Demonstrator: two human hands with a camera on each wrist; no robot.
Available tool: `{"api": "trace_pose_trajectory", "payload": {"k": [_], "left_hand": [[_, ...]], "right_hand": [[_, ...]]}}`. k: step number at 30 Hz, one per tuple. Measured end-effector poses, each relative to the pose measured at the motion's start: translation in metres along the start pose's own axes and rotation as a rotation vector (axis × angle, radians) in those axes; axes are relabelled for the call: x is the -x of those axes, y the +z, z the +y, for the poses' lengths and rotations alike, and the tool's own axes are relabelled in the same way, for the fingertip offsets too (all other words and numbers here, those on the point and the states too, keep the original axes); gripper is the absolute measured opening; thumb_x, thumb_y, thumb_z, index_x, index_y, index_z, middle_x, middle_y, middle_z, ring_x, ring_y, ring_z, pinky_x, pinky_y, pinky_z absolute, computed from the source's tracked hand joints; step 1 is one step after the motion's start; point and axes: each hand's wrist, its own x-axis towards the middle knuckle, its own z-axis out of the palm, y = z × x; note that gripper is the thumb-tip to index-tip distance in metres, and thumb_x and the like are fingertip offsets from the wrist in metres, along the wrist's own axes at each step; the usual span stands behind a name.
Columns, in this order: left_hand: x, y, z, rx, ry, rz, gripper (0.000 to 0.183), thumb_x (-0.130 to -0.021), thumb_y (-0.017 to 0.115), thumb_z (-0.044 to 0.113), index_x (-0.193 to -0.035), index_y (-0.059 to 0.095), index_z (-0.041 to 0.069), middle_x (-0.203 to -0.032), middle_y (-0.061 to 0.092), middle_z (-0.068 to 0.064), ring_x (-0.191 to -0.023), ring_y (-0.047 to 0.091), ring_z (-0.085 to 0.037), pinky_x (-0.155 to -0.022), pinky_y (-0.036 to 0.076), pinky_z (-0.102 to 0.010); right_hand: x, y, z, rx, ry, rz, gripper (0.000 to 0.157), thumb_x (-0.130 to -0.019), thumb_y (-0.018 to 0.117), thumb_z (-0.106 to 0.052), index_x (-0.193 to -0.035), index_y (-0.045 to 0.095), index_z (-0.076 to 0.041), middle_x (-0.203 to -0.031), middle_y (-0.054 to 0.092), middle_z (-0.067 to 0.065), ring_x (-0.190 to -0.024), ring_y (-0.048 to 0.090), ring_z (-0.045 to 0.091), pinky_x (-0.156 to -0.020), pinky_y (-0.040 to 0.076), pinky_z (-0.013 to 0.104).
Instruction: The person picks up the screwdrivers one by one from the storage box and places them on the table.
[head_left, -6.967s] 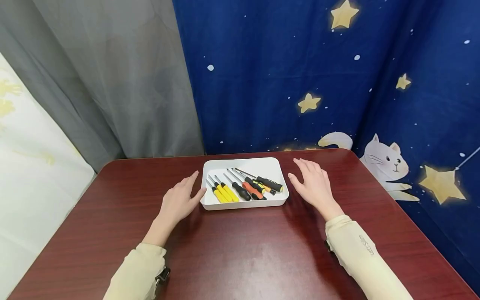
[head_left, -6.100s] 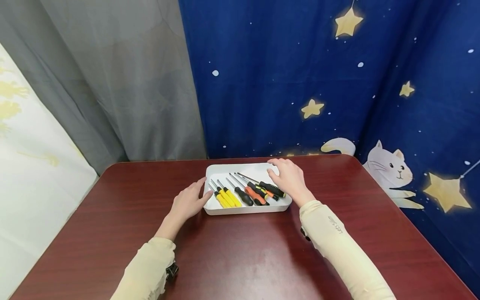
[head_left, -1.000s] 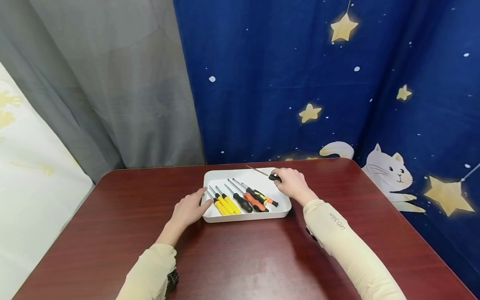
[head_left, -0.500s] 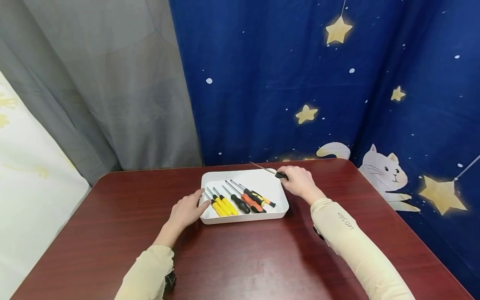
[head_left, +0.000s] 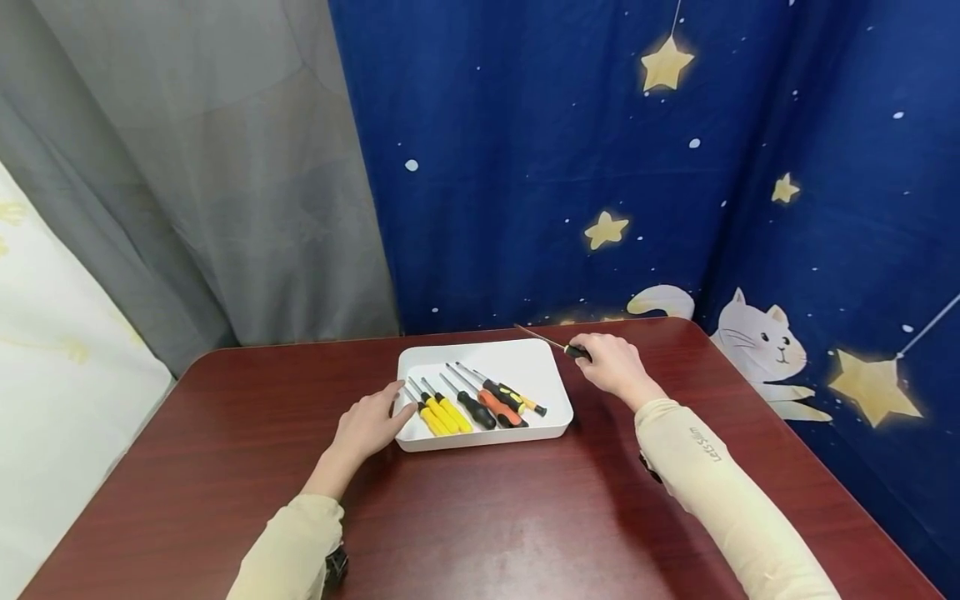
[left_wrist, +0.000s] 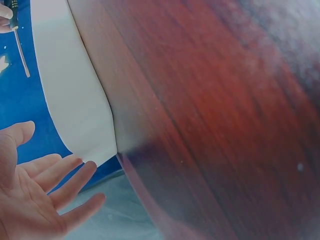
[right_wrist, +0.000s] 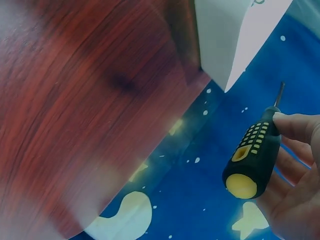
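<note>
My right hand (head_left: 611, 364) holds a black-and-yellow screwdriver (right_wrist: 256, 150) by its handle, above the right rim of the white tray (head_left: 555, 431). Its shaft points left toward the back of the table. My left hand (head_left: 367, 423) rests at the tray's left edge with its fingers spread and relaxed; in the left wrist view its fingertips are right at the tray's wall. Inside the tray lie several screwdrivers: yellow-handled ones (head_left: 444, 415) on the left, a black one (head_left: 477, 412) in the middle, then an orange one (head_left: 498, 408) and a black-yellow one (head_left: 502, 396).
The tray stands near the far edge of the dark red wooden table (head_left: 480, 525). Behind the table hang a grey curtain (head_left: 262, 208) and a blue star-patterned curtain (head_left: 510, 208). A white cloth (head_left: 60, 400) hangs on the left.
Earlier the screwdriver lay in the tray at its right side. My right hand has since taken it up and, in the last second, carried it rightward. The left hand came to the tray's edge and stays there.
</note>
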Motion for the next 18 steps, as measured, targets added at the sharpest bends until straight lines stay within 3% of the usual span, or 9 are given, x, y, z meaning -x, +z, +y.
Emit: {"api": "trace_pose_trajectory", "payload": {"k": [18], "left_hand": [[0.000, -0.001, 0.002, -0.008, 0.002, 0.004, 0.055, -0.086, 0.050, 0.039, -0.128, 0.044, 0.004, -0.117, 0.052, -0.019, -0.098, 0.052, -0.035, -0.072, 0.040, -0.052]], "right_hand": [[0.018, -0.005, 0.038, -0.005, 0.052, 0.014, 0.024, -0.077, 0.061, -0.011, -0.100, 0.065, -0.012, -0.091, 0.064, 0.007, -0.078, 0.058, 0.030, -0.058, 0.042, 0.050]]}}
